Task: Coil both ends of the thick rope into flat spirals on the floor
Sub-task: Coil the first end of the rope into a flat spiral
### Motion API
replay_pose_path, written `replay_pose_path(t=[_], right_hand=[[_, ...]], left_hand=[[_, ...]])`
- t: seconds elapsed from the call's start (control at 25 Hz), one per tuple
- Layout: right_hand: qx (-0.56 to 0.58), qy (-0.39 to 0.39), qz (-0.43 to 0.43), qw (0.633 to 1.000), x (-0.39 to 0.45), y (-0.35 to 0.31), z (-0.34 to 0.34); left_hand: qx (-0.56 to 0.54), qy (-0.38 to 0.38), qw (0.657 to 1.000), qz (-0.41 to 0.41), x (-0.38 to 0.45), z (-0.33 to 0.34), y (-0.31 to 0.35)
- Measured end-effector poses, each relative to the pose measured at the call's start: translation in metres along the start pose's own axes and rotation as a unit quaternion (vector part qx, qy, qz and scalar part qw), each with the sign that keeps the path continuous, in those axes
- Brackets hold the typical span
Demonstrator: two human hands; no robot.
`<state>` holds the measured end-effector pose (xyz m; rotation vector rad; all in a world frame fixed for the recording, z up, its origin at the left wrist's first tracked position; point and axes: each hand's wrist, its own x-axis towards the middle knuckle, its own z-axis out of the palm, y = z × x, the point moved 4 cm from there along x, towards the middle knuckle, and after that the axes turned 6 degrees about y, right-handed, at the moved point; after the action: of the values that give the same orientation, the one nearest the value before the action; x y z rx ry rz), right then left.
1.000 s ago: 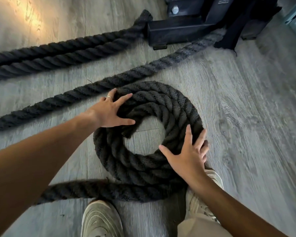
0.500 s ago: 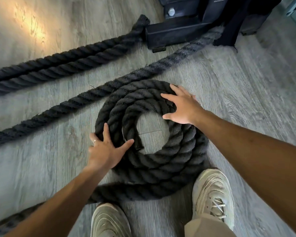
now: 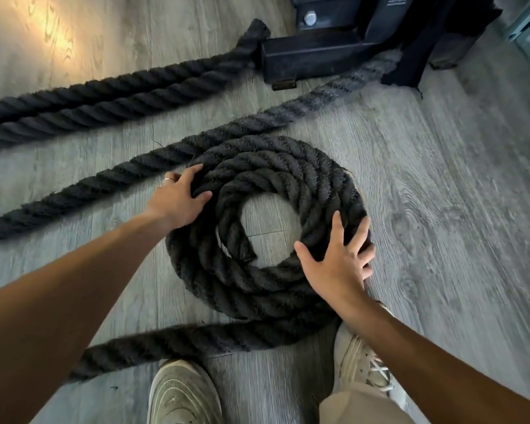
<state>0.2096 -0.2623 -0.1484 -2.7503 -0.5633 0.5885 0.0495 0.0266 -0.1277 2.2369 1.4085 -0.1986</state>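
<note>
pressing the rope spiral flat on the floor, the left hand and right hand are lying open, fingers spread, steadying its turns.

Light: dim and cool, with a warm patch on the floor at top left.
Blur: edges smeared, slight wide-angle bending.

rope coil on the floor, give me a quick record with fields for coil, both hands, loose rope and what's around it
coil: rope coil, flat spiral of about three turns, open centre showing floor
left hand: fingers spread on the coil's upper left edge
right hand: fingers spread on the lower right edge
loose rope: tail runs off from the coil's bottom to the lower left
nearby: black metal base at top, two shoes below
</note>
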Motion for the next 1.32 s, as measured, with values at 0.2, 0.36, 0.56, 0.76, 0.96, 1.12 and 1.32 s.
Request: replay_pose_path(t=[0.2,0.36,0.56,0.76,0.96,1.12,1.32], right_hand=[[-0.046,-0.056,-0.142,0.987,0.07,-0.012,-0.028],[-0.016,-0.169,-0.223,0.96,0.12,-0.048,-0.058],[0.07,-0.022,-0.159,0.985,0.101,-0.035,-0.058],[0.179,0.018,0.125,0.976,0.042,0.059,-0.038],[0.19,0.016,0.096,0.977,0.056,0.055,-0.046],[0.165,-0.021,0.035,0.985,0.105,0.019,-0.064],[0.207,-0.011,-0.003,0.978,0.122,-0.014,-0.07]], left_hand=[[-0.043,0.063,0.993,-0.089,-0.064,0.014,-0.014],[-0.08,0.062,0.99,-0.104,-0.136,0.038,-0.02],[-0.114,0.086,0.981,-0.133,-0.09,0.015,-0.038],[-0.166,0.02,0.982,-0.092,-0.007,-0.013,-0.035],[-0.177,0.021,0.979,-0.102,-0.001,-0.001,-0.044],[-0.238,0.058,0.956,-0.163,-0.052,0.02,-0.067],[-0.364,0.057,0.889,-0.271,-0.116,0.046,-0.088]])
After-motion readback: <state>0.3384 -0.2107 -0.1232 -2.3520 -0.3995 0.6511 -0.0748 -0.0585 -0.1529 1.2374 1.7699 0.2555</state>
